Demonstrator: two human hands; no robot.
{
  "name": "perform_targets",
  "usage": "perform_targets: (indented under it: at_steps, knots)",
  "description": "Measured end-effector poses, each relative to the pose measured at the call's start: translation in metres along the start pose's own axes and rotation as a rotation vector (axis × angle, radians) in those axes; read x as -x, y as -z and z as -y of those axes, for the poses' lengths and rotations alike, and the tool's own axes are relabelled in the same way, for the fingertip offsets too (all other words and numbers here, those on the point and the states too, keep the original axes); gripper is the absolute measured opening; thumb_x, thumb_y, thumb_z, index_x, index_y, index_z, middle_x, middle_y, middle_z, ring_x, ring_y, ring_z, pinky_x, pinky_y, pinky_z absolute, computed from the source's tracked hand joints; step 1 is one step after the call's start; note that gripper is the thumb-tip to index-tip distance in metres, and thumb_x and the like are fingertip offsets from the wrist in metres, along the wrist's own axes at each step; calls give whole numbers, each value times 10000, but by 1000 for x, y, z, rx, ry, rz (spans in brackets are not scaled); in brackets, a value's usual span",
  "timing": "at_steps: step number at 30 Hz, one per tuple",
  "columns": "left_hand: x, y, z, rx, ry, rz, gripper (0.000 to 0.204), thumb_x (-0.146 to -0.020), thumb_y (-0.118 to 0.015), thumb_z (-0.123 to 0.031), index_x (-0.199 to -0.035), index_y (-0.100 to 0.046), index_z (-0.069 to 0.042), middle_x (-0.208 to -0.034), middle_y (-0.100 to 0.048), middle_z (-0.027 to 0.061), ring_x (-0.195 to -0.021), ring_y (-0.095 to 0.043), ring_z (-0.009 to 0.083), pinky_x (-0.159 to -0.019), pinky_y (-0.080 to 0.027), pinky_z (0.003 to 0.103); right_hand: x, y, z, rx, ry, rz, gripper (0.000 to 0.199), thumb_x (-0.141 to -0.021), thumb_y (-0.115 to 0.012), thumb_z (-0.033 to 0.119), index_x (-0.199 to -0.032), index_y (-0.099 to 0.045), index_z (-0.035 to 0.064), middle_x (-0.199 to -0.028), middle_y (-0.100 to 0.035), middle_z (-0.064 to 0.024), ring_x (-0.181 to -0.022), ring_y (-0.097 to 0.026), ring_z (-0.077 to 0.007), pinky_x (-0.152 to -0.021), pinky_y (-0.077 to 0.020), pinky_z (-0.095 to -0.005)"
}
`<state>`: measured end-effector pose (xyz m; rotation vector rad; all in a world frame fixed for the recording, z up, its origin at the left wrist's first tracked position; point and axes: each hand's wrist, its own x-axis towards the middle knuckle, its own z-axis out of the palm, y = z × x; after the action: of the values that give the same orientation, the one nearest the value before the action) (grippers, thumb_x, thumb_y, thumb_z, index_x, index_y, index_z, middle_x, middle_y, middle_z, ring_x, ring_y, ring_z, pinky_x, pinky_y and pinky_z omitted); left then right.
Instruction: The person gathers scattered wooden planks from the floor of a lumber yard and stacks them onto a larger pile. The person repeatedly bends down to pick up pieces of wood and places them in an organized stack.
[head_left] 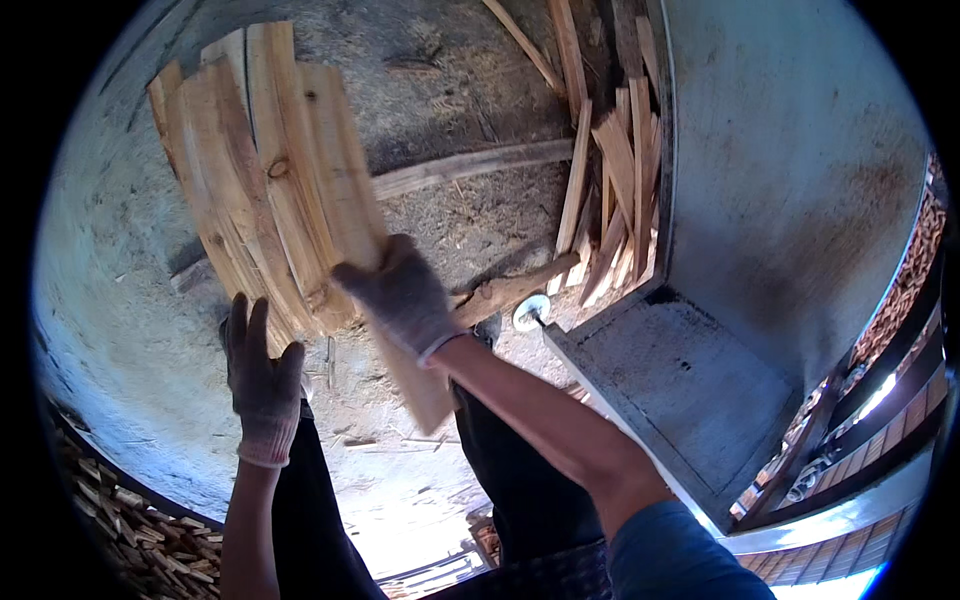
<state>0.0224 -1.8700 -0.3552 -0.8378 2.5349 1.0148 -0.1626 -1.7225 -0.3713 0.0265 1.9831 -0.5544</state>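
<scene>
A stack of rough wooden boards (222, 170) lies lengthwise in front of me at the left, its ends uneven. My right hand (403, 300), in a pale work glove, is closed over the rightmost wooden board (343, 165). The near end of that board sticks out below the hand, past the other ends. My left hand (262, 365), gloved too, is at the near left end of the stack with fingers stretched and thumb apart. Its fingertips come up against the board ends; whether they press on them I cannot tell.
A pale metal machine panel (790, 180) with a flat table (680, 370) stands at the right, a round white knob (531, 312) beside it. Narrow wood strips (625, 170) lean behind it. A timber bar (480, 170) crosses the dusty floor. Many wood pieces (150, 540) are heaped at lower left.
</scene>
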Motion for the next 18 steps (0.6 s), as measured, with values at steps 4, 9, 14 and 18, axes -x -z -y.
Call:
perform_targets:
  at_steps: [4,9,14,18]
  knots:
    - [26,26,-29,26,64,110,566,-905,-603,-166,-1428,-446,-17,-1512,-388,259,-1403,-374,435,-1158,-335,489,-15,9,-41,301,217,-229,1062,-814,-715,619,-1490,-265,-66,-1493,-364,-275,-1379,-407,-361,-1137,-372,-443]
    - [64,27,-56,47,31,250,601,-924,-629,-220,-1451,-433,-10,-1514,-391,259,-1391,-402,428,-1157,-335,488,-75,170,-166,642,115,-718,1166,-774,-758,601,-1531,-180,-71,-1539,-310,-309,-1453,-319,-388,-1214,-242,-422]
    - [50,13,-83,5,-170,358,660,-969,-606,-444,-1427,-462,9,-1418,-495,259,-1316,-489,415,-1086,-407,482,-100,290,-252,913,-86,-754,1199,-723,-840,489,-1536,-159,-72,-1521,-347,-302,-1422,-366,-400,-1172,-323,-412]
    - [51,4,-84,6,-131,388,642,-968,-613,-427,-1400,-482,29,-1383,-528,254,-1280,-519,420,-1071,-426,468,-117,310,-276,647,-42,-739,1149,-749,-803,519,-1543,-185,-34,-1485,-386,-303,-1367,-434,-396,-1119,-413,-432]
